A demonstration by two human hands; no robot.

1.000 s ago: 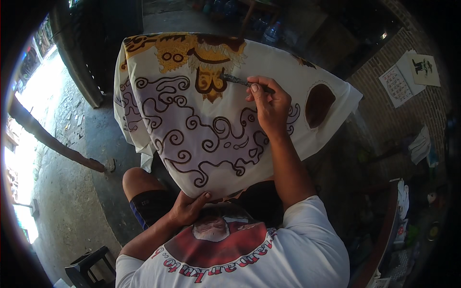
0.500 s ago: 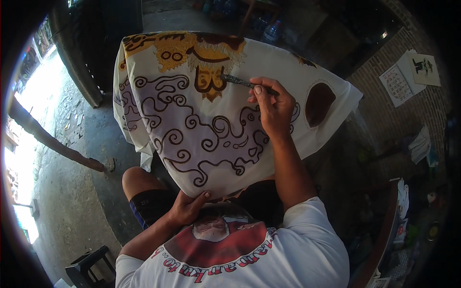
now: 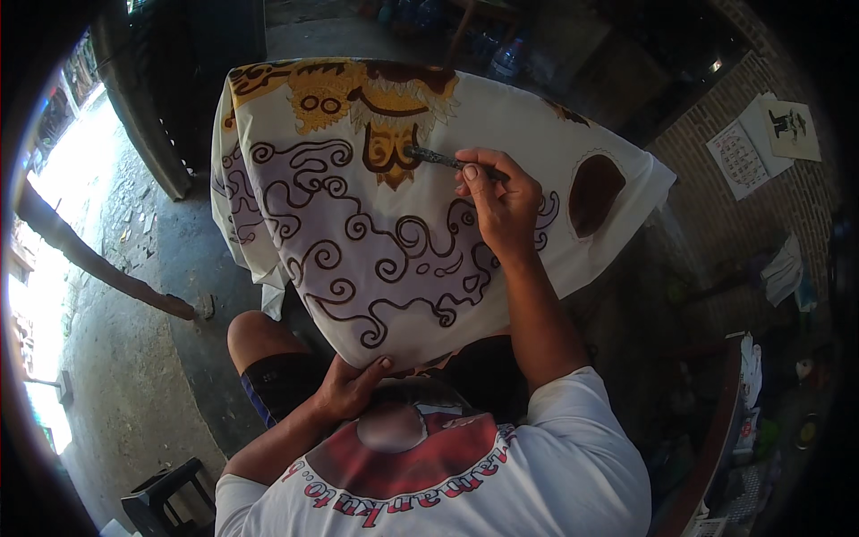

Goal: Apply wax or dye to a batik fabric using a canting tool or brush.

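I hold a dark, slender tool (image 3: 433, 157) in my right hand (image 3: 508, 204), thumb and fingers closed around its shaft, its tip at the right side of a yellow-and-brown motif (image 3: 388, 159) toward the far edge of a patterned white cloth (image 3: 523, 121). The cloth is spread in front of me, brown scrolls (image 3: 387, 271) across its middle, a dark brown oval (image 3: 597, 197) near its right corner. My left hand (image 3: 352, 387) is at the near edge, fingers hidden beneath; how tightly they close, I cannot tell. A plastic bottle (image 3: 506, 61) stands beyond the far edge.
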